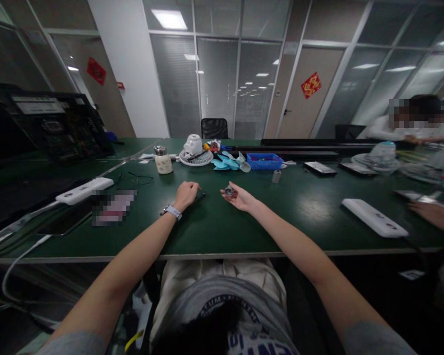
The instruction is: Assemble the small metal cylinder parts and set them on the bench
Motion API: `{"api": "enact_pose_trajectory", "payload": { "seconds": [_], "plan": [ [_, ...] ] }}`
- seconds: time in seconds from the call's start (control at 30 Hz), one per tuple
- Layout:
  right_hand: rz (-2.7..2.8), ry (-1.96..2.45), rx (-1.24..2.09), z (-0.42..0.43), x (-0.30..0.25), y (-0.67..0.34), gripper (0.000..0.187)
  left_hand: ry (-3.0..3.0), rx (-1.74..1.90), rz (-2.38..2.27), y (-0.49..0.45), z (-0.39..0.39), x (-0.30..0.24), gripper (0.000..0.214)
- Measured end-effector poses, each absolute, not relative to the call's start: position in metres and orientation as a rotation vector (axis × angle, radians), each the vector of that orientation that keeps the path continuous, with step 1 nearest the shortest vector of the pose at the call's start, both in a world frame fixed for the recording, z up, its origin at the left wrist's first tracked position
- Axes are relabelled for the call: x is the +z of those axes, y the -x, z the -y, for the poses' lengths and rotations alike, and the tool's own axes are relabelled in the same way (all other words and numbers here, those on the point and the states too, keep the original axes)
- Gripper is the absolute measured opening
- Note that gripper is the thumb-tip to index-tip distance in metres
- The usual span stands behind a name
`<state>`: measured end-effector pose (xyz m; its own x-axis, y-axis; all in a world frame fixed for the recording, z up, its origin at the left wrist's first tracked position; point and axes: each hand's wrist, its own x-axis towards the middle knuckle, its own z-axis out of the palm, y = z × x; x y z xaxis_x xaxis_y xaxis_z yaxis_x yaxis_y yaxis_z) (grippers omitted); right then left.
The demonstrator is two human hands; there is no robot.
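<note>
Both my arms stretch out over a dark green table [214, 231]. My left hand [186, 194], with a watch on its wrist, is curled shut around a thin dark tool whose tip [201, 196] pokes out to the right. My right hand [238, 197] lies palm up on the table and holds a small round metal part [229, 191] in its fingers. The two hands are a short gap apart.
Farther back stand a small jar [163, 160], a white fan body on its grille [195, 151], light blue fan blades [229, 161], a blue tray [264, 160] and a small cylinder [276, 176]. White power strips lie left [84, 190] and right [374, 217]. Another person's hand [427, 211] rests at the right edge.
</note>
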<state>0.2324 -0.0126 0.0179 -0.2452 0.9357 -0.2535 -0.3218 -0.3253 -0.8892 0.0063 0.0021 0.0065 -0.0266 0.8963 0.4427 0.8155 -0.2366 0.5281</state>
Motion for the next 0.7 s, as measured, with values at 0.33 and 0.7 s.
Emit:
{"api": "enact_pose_trajectory", "payload": {
  "seconds": [0.33, 0.7],
  "plan": [
    [1.156, 1.190, 1.087, -0.026, 0.005, -0.249, 0.040, -2.071, 1.106, -1.883, -0.006, -0.004, 0.004, 0.040],
    [1.052, 1.785, 0.030, -0.050, -0.007, -0.419, 0.043, -2.099, 1.085, -1.849, -0.005, -0.006, -0.001, 0.039]
  ]
}}
